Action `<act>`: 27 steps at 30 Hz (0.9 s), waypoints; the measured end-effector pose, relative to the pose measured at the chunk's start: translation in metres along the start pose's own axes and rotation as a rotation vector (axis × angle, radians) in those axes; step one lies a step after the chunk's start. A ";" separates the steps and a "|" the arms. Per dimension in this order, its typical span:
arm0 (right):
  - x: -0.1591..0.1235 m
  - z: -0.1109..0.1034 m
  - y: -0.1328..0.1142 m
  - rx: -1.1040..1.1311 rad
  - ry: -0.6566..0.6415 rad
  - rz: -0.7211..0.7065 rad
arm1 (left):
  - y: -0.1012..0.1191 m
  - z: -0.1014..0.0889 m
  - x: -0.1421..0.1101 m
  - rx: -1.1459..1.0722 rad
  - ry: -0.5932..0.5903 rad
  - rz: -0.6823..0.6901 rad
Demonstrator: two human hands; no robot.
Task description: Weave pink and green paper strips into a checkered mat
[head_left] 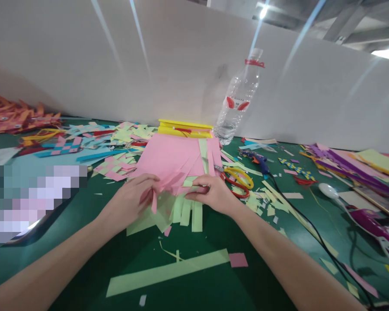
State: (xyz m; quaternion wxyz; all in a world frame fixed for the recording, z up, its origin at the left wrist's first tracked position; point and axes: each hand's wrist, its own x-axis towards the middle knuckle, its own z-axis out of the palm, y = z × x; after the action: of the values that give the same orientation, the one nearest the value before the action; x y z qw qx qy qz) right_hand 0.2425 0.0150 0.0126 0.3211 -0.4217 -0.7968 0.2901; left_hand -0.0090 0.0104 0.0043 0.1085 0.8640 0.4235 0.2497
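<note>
A pink paper sheet (171, 157) cut into strips lies on the green table (214, 285) over pale green strips (184, 211). My left hand (134, 201) is closed in a pinch on a pink strip (154, 202) at the sheet's near edge. My right hand (212, 193) pinches the crossing of pink and pale green strips just to the right. Yellow-handled scissors (238, 179) lie right beside my right hand.
A clear water bottle (236, 103) and a yellow paper stack (184, 128) stand behind the sheet by a white wall. A glue gun (259, 160) with a black cable lies right. Woven paper pieces (84, 142) and scraps cover the left; a long green strip (168, 272) lies near.
</note>
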 end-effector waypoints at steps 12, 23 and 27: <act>0.002 -0.009 -0.004 0.030 0.045 0.027 | 0.015 0.008 -0.001 -0.476 -0.093 0.070; 0.003 -0.007 -0.004 0.075 -0.096 0.104 | 0.029 0.010 -0.001 -0.508 -0.175 0.112; 0.002 -0.009 -0.004 0.089 -0.128 0.119 | 0.029 0.010 -0.002 -0.464 -0.127 0.119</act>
State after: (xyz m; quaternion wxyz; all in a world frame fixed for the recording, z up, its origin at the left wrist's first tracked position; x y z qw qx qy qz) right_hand 0.2468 0.0170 0.0216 0.2701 -0.4341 -0.7756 0.3701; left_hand 0.0146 -0.0091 0.0065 0.3154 0.8534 0.2956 0.2913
